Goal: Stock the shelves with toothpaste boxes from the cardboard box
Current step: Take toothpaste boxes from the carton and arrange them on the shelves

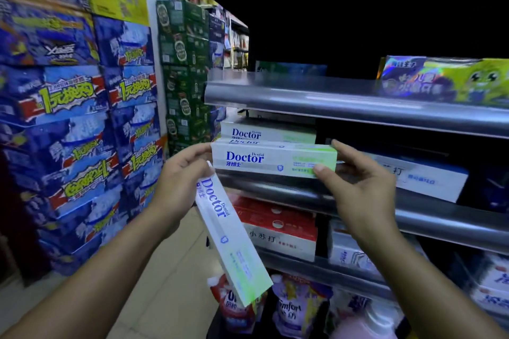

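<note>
3 white toothpaste boxes carry blue "Doctor" lettering and green ends. The level box (274, 158) is held lengthwise at the front of the shelf (275, 192) — the left hand (184, 173) pinches its left end, the right hand (363, 181) its green end. The slanted box (234, 237) hangs from the left hand, green end down. The shelved box (268, 133) lies flat just behind the level box.

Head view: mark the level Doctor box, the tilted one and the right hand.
level Doctor box (272, 159), head view, front face.
tilted Doctor box (228, 239), head view, long face.
right hand (363, 190), head view, its back.
</note>
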### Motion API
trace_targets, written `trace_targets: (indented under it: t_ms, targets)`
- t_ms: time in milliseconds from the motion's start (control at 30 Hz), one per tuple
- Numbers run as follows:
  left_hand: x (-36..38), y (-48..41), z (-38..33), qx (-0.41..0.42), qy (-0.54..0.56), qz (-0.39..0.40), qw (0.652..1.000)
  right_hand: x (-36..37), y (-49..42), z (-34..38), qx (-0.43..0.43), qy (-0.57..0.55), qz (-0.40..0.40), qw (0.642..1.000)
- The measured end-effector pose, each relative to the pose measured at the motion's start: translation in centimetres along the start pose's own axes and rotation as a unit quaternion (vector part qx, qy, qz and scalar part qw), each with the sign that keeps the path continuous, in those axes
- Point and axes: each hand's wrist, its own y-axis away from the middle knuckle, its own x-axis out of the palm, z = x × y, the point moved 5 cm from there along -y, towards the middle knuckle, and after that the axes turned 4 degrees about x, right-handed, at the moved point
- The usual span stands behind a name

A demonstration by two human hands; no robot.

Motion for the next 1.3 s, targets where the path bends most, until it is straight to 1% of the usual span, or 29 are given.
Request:
trace_targets:
  t_ms: [100, 167, 267, 333, 433, 500, 600, 700, 767, 867, 900, 933, 1000, 1067, 1133, 1200, 1300]
  targets:
    - [-0.2, -1.7, -0.4, 0.003, -0.025, 0.006, 1.000, 1.0, -1.4, 0.1, -0.020, 0.059, -0.018, 0.998]
    - [-0.2, -2.6, -0.3, -0.010, -0.048, 0.008, 0.999, 1.7, -2.0, 0.0, -0.031, 0.090, -0.030, 0.995]
    - [-0.5, -3.7, 0.1, -0.033, -0.080, 0.003, 0.996, 2.7, -2.5, -0.4, -0.027, 0.143, -0.033, 0.989]
    - [-0.5, -4.2, 0.6, -0.041, -0.093, 0.000, 0.995, 3.1, -2.6, -0.9, -0.011, 0.198, -0.030, 0.980]
    - [-0.3, -4.2, 1.8, -0.058, -0.115, 0.002, 0.992, 3.6, -2.5, -1.4, 0.022, 0.304, -0.015, 0.952]
    - [0.0, -3.8, 2.6, -0.068, -0.130, 0.014, 0.989, 3.9, -2.2, -1.6, 0.038, 0.356, 0.014, 0.934]
    - [0.1, -3.5, 3.0, -0.066, -0.157, 0.021, 0.985, 4.0, -2.0, -1.6, 0.027, 0.384, 0.041, 0.922]
    - [-0.3, -3.6, 3.2, -0.058, -0.158, -0.003, 0.986, 3.9, -1.6, -1.3, 0.019, 0.395, 0.053, 0.917]
    - [-1.0, -3.2, 3.2, -0.048, -0.143, -0.063, 0.987, 3.4, -1.2, -0.8, -0.008, 0.376, 0.040, 0.926]
    - [-2.4, -2.0, 3.1, -0.020, -0.096, -0.177, 0.979, 2.3, 0.9, 0.4, -0.105, 0.346, -0.006, 0.932]
    - [-2.6, -1.6, 3.0, -0.011, -0.072, -0.205, 0.976, 2.0, 1.8, 0.4, -0.115, 0.337, -0.009, 0.934]
    - [-2.8, -1.3, 2.8, -0.003, -0.043, -0.228, 0.973, 1.7, 2.6, 0.0, -0.103, 0.321, -0.002, 0.941]
    - [-2.6, -0.9, 2.6, 0.004, 0.027, -0.256, 0.966, 1.5, 4.2, -1.2, -0.022, 0.264, 0.033, 0.964]
    - [-2.0, -0.6, 2.5, -0.002, 0.092, -0.264, 0.960, 1.9, 5.3, -2.2, 0.078, 0.194, 0.076, 0.975]
    - [-1.0, -0.4, 2.4, -0.012, 0.131, -0.257, 0.957, 2.6, 5.8, -2.7, 0.139, 0.125, 0.100, 0.977]
    - [0.1, -0.4, 2.1, -0.004, 0.158, -0.244, 0.957, 3.0, 5.7, -2.6, 0.161, 0.069, 0.100, 0.979]
    - [1.0, -0.8, 1.5, 0.021, 0.172, -0.215, 0.961, 2.6, 4.9, -2.0, 0.144, 0.006, 0.081, 0.986]
